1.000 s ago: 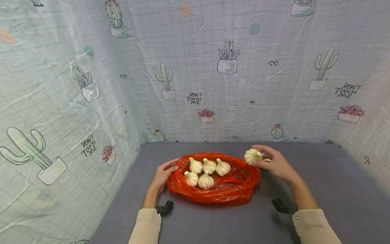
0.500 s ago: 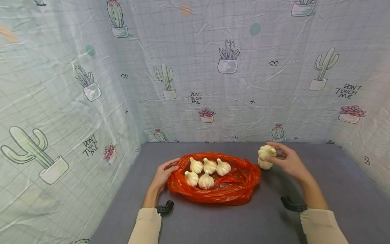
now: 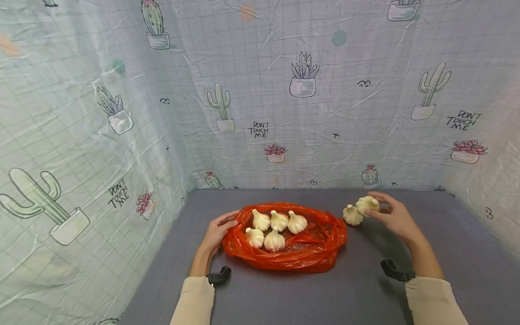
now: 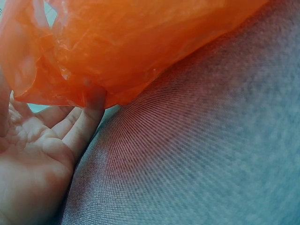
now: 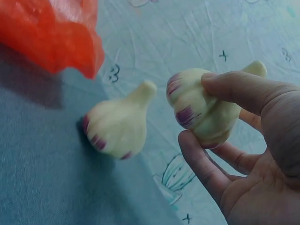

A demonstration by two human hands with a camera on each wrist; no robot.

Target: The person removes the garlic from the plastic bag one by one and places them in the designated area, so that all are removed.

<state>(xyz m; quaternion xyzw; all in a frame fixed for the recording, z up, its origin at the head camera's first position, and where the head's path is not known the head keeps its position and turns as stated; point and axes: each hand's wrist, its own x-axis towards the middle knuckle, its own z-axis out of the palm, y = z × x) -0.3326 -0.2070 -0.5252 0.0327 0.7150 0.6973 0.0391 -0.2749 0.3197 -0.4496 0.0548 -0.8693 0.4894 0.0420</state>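
Note:
In the head view a red plastic bag (image 3: 284, 264) lies with its mouth wide open, several garlic bulbs (image 3: 274, 241) sitting inside. My left hand (image 3: 214, 234) holds the bag's left rim; in the left wrist view some of its fingers (image 4: 77, 129) go behind the orange-looking film. To the right of the bag, my right hand (image 3: 392, 216) pinches a garlic bulb (image 5: 199, 105) between thumb and fingers, its stem pointing away toward the upper right. Just left of that bulb, another garlic bulb (image 5: 117, 126) stands on the table, stem up.
The grey table (image 3: 284, 298) reaches back to a wall sheet (image 3: 325, 113) printed with cacti and grid lines. A similar sheet runs along the left side. Black wrist cameras (image 3: 219, 275) sit on both forearms, over light sleeves.
My right hand has carried its garlic bulb from over the bag's right rim to the right, past the standing bulb, which now shows fully. The left hand and bag have stayed put.

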